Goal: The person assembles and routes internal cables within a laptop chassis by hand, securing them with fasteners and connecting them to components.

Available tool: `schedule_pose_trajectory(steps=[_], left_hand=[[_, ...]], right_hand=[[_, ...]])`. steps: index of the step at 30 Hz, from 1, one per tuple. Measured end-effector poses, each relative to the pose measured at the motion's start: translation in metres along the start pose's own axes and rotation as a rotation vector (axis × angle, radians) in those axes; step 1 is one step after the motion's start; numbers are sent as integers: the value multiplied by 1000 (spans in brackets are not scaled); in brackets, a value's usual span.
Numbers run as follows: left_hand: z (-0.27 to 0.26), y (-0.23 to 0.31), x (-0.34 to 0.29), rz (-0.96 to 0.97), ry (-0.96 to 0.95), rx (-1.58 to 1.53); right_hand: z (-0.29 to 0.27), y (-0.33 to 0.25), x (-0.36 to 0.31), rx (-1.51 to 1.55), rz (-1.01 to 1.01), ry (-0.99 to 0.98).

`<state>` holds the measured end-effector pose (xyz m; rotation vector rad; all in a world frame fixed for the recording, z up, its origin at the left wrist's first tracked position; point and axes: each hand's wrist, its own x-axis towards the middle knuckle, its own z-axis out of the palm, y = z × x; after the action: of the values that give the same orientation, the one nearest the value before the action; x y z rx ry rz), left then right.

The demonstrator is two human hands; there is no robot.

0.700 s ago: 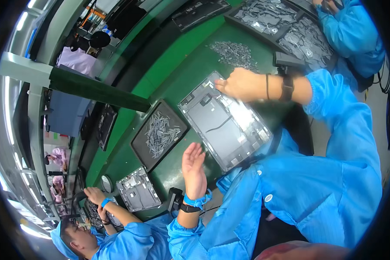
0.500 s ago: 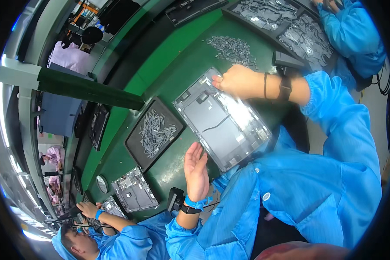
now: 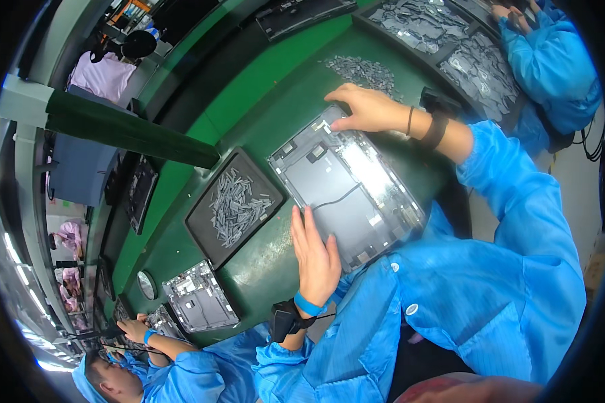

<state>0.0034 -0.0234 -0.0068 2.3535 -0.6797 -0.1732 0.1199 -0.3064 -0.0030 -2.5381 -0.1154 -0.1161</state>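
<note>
A smooth, shiny green table (image 3: 255,279) fills much of the view. The person's blue coat (image 3: 477,275) looks thin and crinkly, with round white buttons (image 3: 411,309) down the front. At the top right, a big dark tray (image 3: 434,62) with a wall across it holds lots of flat, gray, jagged pieces (image 3: 420,25). In front of the person lies a gray case (image 3: 336,180), a rectangle with a raised rim, a smooth gray middle and a bright, glossy strip on its right side. Left of it sits a smaller dark tray (image 3: 215,257) with rounded corners, full of thin gray sticks (image 3: 232,208) in a messy heap. Down and to the left, near a person in blue (image 3: 114,376), is another gray case (image 3: 202,295). The right hand (image 3: 366,111) has its thumb and fingers spread apart at the gray case's top corner; whether it presses there is hard to tell. The left hand (image 3: 316,258) is open, its fingers straight along the case's left edge. Past the right hand, small gray bits (image 3: 363,72) make a bumpy pile. A thin, bendy black wire (image 3: 336,199) curves across the gray case's middle.
</note>
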Motion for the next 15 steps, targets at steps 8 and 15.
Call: schedule_pose_trajectory(steps=[8, 15], left_hand=[[9, 3, -1, -3, 6, 28], [-25, 4, 3, -554, 149, -1310]], right_hand=[[-9, 1, 7, 92, -63, -110], [13, -3, -48, 620, 73, 161]])
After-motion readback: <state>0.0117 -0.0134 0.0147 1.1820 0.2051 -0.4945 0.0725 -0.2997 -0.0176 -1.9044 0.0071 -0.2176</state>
